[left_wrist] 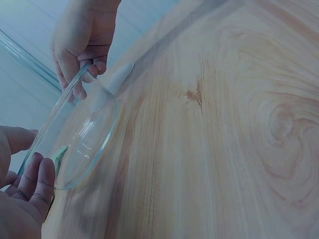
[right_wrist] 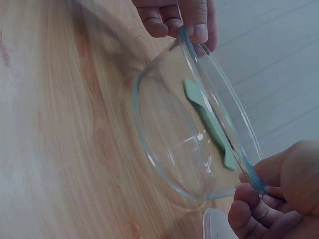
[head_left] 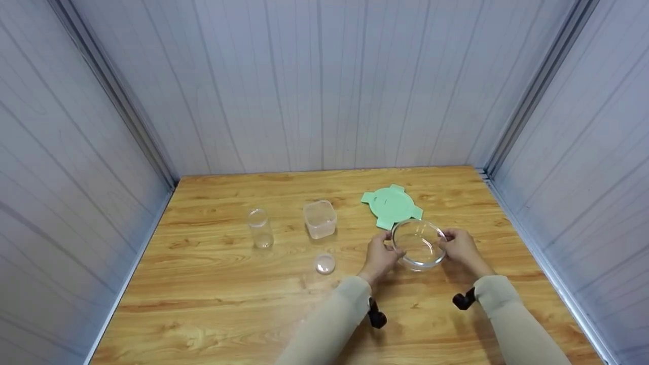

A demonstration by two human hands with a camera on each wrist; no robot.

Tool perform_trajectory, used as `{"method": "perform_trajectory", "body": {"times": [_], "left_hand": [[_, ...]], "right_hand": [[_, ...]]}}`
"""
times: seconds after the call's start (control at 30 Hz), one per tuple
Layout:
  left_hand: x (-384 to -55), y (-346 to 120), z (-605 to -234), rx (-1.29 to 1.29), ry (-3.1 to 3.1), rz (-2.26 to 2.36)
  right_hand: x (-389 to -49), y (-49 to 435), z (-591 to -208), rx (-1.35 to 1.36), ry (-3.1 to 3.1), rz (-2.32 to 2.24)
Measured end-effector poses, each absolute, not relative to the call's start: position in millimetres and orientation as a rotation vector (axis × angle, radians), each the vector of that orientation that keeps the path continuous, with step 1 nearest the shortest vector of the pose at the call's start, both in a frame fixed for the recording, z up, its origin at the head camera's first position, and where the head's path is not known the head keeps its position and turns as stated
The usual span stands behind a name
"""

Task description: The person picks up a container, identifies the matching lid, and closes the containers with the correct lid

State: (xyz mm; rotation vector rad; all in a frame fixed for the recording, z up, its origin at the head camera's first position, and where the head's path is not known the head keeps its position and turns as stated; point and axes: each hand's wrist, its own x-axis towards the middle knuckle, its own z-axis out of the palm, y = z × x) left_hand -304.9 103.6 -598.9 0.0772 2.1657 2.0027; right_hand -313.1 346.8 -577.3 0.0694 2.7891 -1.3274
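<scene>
Both hands hold a clear round glass bowl [head_left: 423, 264] by opposite sides of its rim, its opening facing up. My left hand [head_left: 380, 256] pinches the left side between thumb and fingers; my right hand [head_left: 460, 248] pinches the right side. The glass wall [right_wrist: 144, 149] shows in the right wrist view, close over the wooden table. Just behind the bowl lies a flat green lid [head_left: 390, 205] with several tabs round its edge; the bowl's far rim overlaps its near edge in the head view.
Left of the bowl stand a clear square container [head_left: 320, 220] and a clear cylindrical jar [head_left: 261, 230]. A small clear round lid [head_left: 324, 263] lies near my left hand. A white rounded-edge piece [right_wrist: 217, 224] lies by my right hand. Panel walls [head_left: 314, 86] enclose the table.
</scene>
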Motion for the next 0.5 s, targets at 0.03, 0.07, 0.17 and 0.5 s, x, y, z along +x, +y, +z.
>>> {"method": "perform_trajectory", "body": {"times": [0.03,0.07,0.17,0.5], "left_hand": [[-304.5,103.5,-599.1,0.080,2.162,2.006],[-304.0,103.3,-599.3,0.084,2.162,2.009],[-302.6,103.0,-599.0,0.080,2.157,2.020],[-299.9,99.0,-595.0,0.051,2.153,2.011]], "right_hand": [[-312.6,347.1,-577.1,0.063,2.790,-1.317],[-312.2,347.5,-576.6,0.054,2.794,-1.304],[-311.8,348.2,-575.4,0.052,2.787,-1.301],[-312.8,343.6,-572.1,0.067,2.793,-1.304]]}}
